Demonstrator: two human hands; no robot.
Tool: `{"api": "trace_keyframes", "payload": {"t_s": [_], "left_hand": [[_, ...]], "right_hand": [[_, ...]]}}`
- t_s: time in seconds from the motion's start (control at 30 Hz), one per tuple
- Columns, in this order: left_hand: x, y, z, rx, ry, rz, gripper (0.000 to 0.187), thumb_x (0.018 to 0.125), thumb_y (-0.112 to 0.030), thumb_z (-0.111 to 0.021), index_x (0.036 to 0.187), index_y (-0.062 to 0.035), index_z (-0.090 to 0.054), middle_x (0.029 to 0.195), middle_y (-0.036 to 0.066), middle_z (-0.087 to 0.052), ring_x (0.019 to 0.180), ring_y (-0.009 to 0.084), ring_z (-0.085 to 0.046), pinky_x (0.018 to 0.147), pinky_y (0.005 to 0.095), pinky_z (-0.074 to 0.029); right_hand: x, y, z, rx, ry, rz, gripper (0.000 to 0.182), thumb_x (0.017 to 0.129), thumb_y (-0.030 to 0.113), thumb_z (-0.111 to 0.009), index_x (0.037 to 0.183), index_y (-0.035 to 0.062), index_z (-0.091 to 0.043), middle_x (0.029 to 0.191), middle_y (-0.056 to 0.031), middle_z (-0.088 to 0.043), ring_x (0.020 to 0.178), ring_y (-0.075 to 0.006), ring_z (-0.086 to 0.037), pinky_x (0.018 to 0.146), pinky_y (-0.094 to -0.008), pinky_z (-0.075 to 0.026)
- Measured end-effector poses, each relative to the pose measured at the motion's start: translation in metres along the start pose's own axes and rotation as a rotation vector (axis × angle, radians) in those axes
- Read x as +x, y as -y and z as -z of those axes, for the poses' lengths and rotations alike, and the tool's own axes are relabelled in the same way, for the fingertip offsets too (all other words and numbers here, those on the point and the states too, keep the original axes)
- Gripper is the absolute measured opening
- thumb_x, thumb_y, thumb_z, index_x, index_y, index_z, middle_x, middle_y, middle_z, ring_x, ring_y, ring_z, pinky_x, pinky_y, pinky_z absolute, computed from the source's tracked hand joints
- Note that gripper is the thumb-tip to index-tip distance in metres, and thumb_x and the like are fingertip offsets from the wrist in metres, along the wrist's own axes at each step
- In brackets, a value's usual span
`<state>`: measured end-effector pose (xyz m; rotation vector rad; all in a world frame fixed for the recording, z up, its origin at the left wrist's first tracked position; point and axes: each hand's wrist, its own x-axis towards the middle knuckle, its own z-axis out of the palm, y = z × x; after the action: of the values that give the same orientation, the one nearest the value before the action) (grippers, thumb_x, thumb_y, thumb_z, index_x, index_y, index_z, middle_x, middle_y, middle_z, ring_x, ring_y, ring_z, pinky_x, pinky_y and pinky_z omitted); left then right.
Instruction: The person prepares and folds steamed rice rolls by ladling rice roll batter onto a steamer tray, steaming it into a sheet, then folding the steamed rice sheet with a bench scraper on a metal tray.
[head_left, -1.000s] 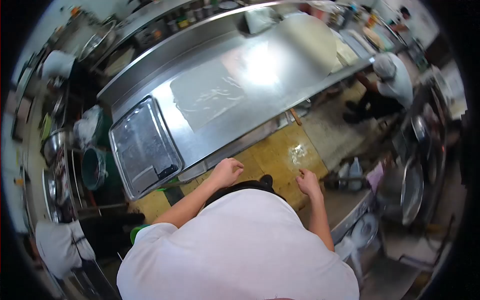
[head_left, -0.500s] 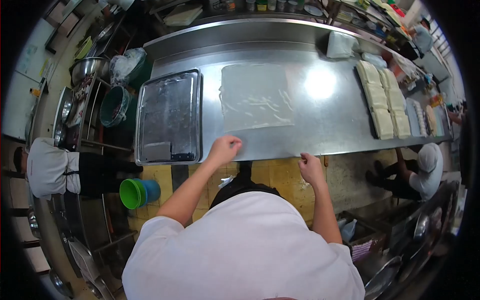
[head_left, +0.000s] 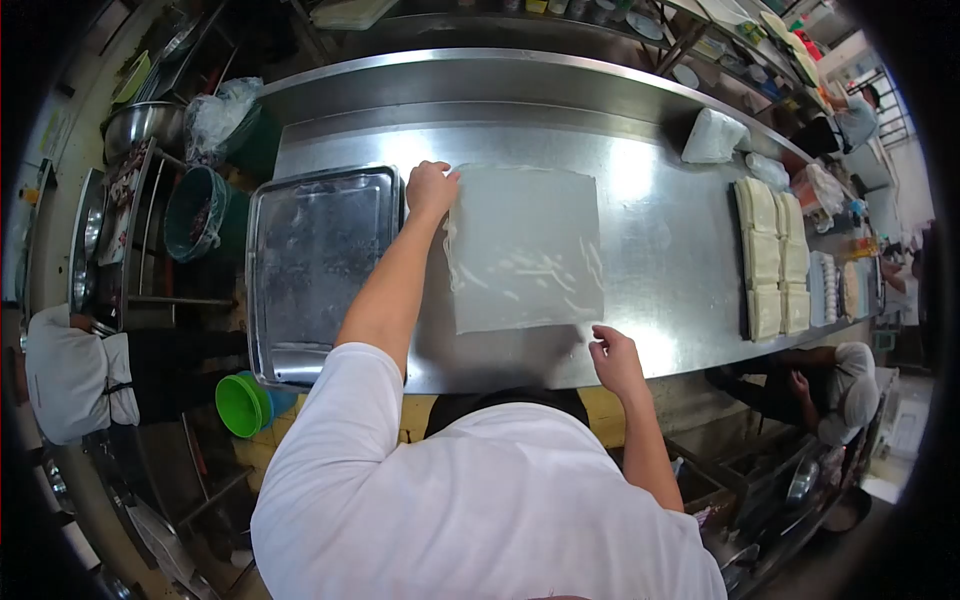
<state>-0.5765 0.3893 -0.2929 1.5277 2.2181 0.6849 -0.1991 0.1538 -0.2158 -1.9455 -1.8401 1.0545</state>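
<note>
A thin, pale, translucent sheet [head_left: 525, 225] lies flat on the steel table [head_left: 660, 270], with white streaks across its lower half and a ruffled left edge. At its upper left corner is my left hand [head_left: 432, 190], arm stretched out, fingers closed at the sheet's edge. My right hand [head_left: 618, 362] hovers just below the lower right corner. Its thumb and forefinger are a little apart, with nothing seen between them; the other fingers curl in. Left of the sheet sits a large rectangular metal tray [head_left: 325, 240], close to my left forearm.
Pale, soft-looking folded stacks [head_left: 765, 255] stand in rows on a dark tray at the right. Clear plastic bags [head_left: 715, 137] lie by the back rim. A lined bin [head_left: 195, 215] and a green bucket [head_left: 243, 405] are at the left. Other people work on both sides.
My left hand has reached forward from the table's front edge to the sheet's upper left corner. My right hand is now beside the lower right corner. The view has shifted closer to the table.
</note>
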Motion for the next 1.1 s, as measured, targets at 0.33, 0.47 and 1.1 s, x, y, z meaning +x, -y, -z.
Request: {"api": "trace_keyframes", "payload": {"t_s": [0.33,0.47,1.1], "left_hand": [[0.022,-0.005,-0.024,0.158,0.034,-0.097,0.024,0.092,-0.024,-0.068,0.104,-0.0048,-0.073,0.114,0.014,-0.067,0.111,0.0343,-0.061,0.093,0.0452,-0.052],[0.028,-0.014,-0.03,-0.074,0.108,0.124,0.026,0.094,-0.023,-0.065,0.113,-0.0049,-0.069,0.112,0.016,-0.071,0.107,0.037,-0.066,0.093,0.0452,-0.052],[0.023,-0.047,0.037,-0.035,0.364,0.031,0.027,0.08,-0.029,-0.081,0.093,-0.0052,-0.08,0.085,0.014,-0.076,0.078,0.0234,-0.073,0.075,0.0359,-0.056]], "right_hand": [[0.062,-0.002,0.023,-0.024,0.066,0.034,0.033,0.089,0.01,-0.064,0.119,-0.0057,-0.067,0.113,-0.0247,-0.07,0.098,-0.0358,-0.071,0.089,-0.0415,-0.055],[0.101,0.001,0.031,-0.054,0.07,0.069,0.034,0.09,0.012,-0.063,0.119,-0.0046,-0.067,0.11,-0.0255,-0.071,0.098,-0.0383,-0.07,0.09,-0.0434,-0.054],[0.379,0.172,-0.043,-0.155,0.361,0.574,0.038,0.081,0.012,-0.066,0.117,0.0001,-0.071,0.104,-0.0187,-0.074,0.094,-0.0341,-0.071,0.083,-0.0419,-0.057]]}}
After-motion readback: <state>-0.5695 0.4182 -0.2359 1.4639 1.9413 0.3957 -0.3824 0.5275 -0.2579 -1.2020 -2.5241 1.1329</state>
